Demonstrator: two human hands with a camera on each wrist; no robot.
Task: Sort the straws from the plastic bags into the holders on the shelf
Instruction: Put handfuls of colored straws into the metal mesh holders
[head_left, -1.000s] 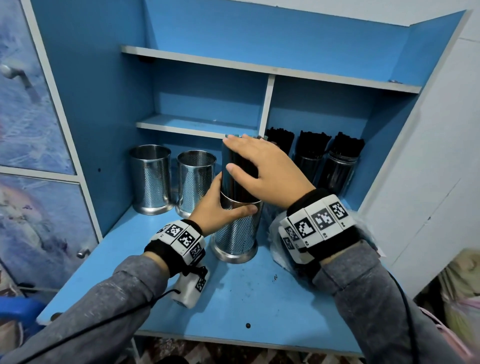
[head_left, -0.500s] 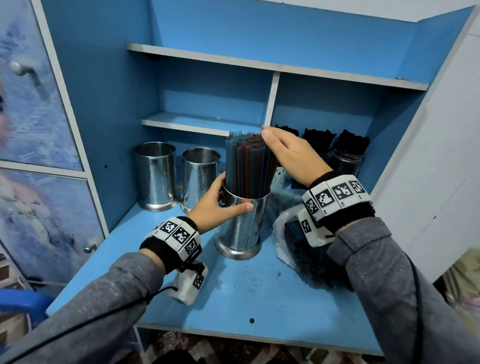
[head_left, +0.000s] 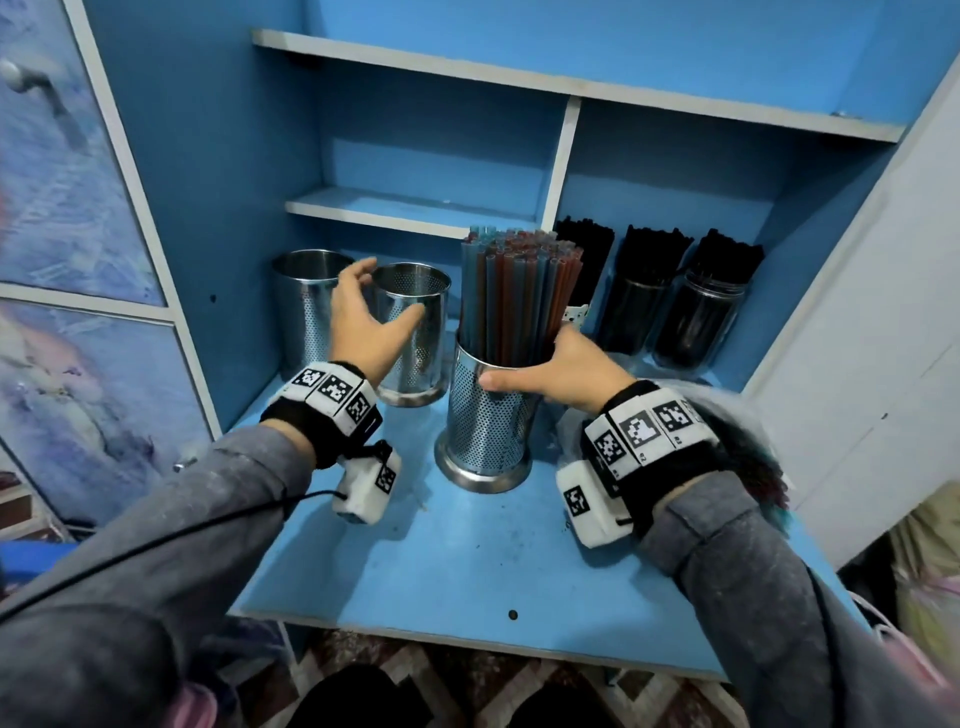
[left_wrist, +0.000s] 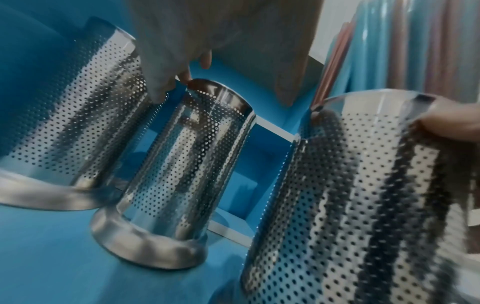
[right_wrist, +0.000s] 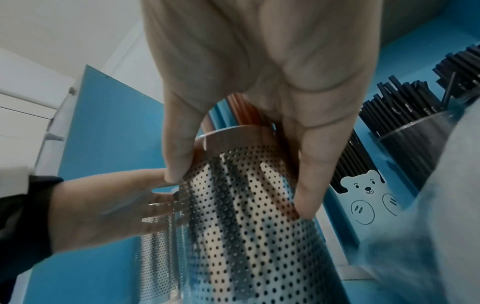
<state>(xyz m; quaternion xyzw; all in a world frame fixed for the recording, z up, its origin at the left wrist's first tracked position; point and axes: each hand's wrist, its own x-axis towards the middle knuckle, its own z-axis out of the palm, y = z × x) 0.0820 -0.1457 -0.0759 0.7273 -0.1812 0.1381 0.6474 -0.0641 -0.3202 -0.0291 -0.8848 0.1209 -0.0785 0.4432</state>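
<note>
Nearest on the blue shelf board (head_left: 467, 561) stands a perforated metal holder (head_left: 488, 415), upright and packed with blue and reddish straws (head_left: 519, 291) that rise well above its rim. The right hand (head_left: 561, 371) grips this holder near the top, thumb across the front and fingers (right_wrist: 309, 185) curled round the far side, as the right wrist view shows. Just behind that wrist, on the board's right side, lies a clear plastic bag (head_left: 748, 452) with dark and bluish straws inside, blurred and partly hidden by the sleeve. To the left and a little farther back is a second metal holder (head_left: 413, 332), also upright, with nothing visible inside. The left hand (head_left: 363, 317) is spread wide around its upper part, thumb toward the front and fingers (left_wrist: 166, 82) reaching behind the rim; whether they touch the metal cannot be told. Beside it, closer to the left wall, a third metal holder (head_left: 304, 306) stands. At the back right, under the upper shelf, three containers of black straws (head_left: 649, 254) stand in a row, with a small white bear-shaped card (right_wrist: 363, 197) in front of the leftmost.
</note>
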